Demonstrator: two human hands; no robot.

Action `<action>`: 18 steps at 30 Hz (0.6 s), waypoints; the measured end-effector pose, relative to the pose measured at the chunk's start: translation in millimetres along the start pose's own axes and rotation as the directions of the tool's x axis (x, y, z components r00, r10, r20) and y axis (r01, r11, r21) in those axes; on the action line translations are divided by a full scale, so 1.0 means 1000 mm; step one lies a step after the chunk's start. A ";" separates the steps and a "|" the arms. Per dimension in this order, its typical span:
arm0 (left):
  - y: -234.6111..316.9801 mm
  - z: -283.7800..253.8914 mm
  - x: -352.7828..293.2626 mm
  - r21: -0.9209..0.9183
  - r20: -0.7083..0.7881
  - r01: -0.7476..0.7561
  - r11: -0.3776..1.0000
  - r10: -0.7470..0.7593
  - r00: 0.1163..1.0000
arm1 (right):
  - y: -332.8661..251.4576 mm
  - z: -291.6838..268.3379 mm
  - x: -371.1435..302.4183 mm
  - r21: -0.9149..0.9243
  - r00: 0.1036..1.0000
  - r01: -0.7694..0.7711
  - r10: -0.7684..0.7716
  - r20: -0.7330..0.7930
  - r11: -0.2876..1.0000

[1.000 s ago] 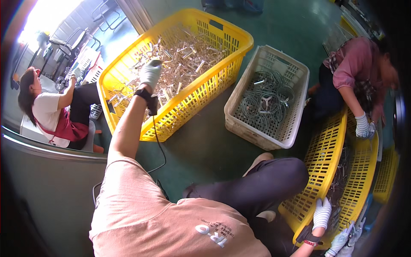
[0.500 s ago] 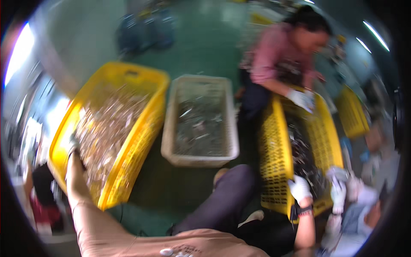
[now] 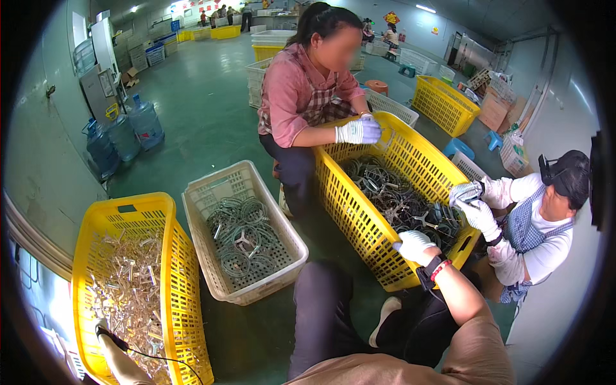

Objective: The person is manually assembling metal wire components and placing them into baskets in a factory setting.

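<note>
My left hand (image 3: 100,323), with a black band behind it, reaches into the left yellow basket (image 3: 168,269) among thin, clear and golden wiry pieces (image 3: 128,276); its fingers are mostly hidden. At the right, my white-gloved right hand (image 3: 416,247) is closed over the near-left rim of another yellow basket (image 3: 359,215). Dark coiled wire pieces with metal parts (image 3: 391,192) lie inside that basket. Between the two stands a white crate (image 3: 282,240) holding several greenish wire coils with three-armed metal centres (image 3: 244,240).
Across the right basket sits a co-worker in pink (image 3: 289,96), a gloved hand at its rim. Another co-worker (image 3: 539,224) at the right holds a greyish bundle (image 3: 467,191) over its edge. Several water bottles (image 3: 144,122) stand at the left wall; a yellow basket (image 3: 446,106) stands farther back.
The view has swung right and up, and the picture is sharper. My left hand stays in the left basket and my right hand at the right basket's rim. The pink-sleeved co-worker now looks more upright.
</note>
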State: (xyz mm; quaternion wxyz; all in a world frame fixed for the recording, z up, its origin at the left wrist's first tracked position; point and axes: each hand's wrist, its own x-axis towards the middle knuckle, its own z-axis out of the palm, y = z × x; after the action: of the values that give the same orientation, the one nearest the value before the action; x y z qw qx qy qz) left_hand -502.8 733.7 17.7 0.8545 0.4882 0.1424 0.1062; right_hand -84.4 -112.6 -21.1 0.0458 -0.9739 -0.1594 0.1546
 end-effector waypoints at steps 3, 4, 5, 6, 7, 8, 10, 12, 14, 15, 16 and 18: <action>-0.003 -0.006 -0.015 0.028 -0.045 -0.007 1.000 0.008 0.999 | -0.003 0.000 0.004 -0.019 1.000 -0.002 0.003 0.009 1.000; -0.002 -0.007 -0.023 0.040 -0.062 -0.009 0.999 0.011 0.998 | -0.003 0.002 0.004 -0.015 1.000 -0.002 0.002 0.009 1.000; -0.002 -0.008 -0.030 0.052 -0.078 -0.012 0.999 0.016 0.997 | -0.003 0.003 0.004 -0.020 1.000 -0.007 0.007 0.000 1.000; 0.000 -0.009 -0.037 0.065 -0.094 -0.016 0.998 0.022 0.995 | -0.003 0.004 0.003 -0.025 1.000 -0.011 0.011 -0.010 1.000; 0.001 -0.009 -0.046 0.076 -0.113 -0.021 0.997 0.030 0.993 | -0.004 0.004 0.001 -0.022 1.000 -0.007 0.007 -0.011 1.000; 0.002 -0.010 -0.056 0.089 -0.132 -0.027 0.996 0.038 0.991 | -0.005 0.004 -0.001 -0.023 1.000 -0.016 0.016 -0.019 1.000; 0.005 -0.009 -0.077 0.114 -0.172 -0.043 0.992 0.062 0.983 | -0.005 0.004 -0.003 -0.019 0.999 -0.013 0.013 -0.031 1.000; 0.008 -0.005 -0.101 0.142 -0.216 -0.063 0.988 0.093 0.972 | 0.000 0.006 -0.004 -0.028 1.000 0.008 -0.009 -0.019 1.000; 0.011 -0.001 -0.126 0.169 -0.264 -0.074 0.983 0.118 0.957 | 0.001 0.003 -0.006 -0.026 1.000 0.021 -0.022 -0.011 0.999; 0.012 0.002 -0.138 0.182 -0.287 -0.079 0.980 0.130 0.949 | 0.000 0.001 -0.007 -0.025 1.000 0.004 -0.004 0.014 1.000; 0.012 0.005 -0.150 0.195 -0.309 -0.083 0.977 0.141 0.940 | 0.001 0.000 -0.007 -0.024 0.999 -0.014 0.015 0.040 1.000; 0.009 0.016 -0.162 0.214 -0.344 -0.083 0.973 0.155 0.926 | 0.008 0.004 -0.005 -0.038 1.000 0.009 -0.008 0.009 0.999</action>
State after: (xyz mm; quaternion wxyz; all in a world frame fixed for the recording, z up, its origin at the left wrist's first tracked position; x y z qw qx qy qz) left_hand -649.3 673.2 56.0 0.7539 0.5502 0.2753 0.2306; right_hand -87.4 -121.8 -24.7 0.0270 -0.9733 -0.1667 0.1556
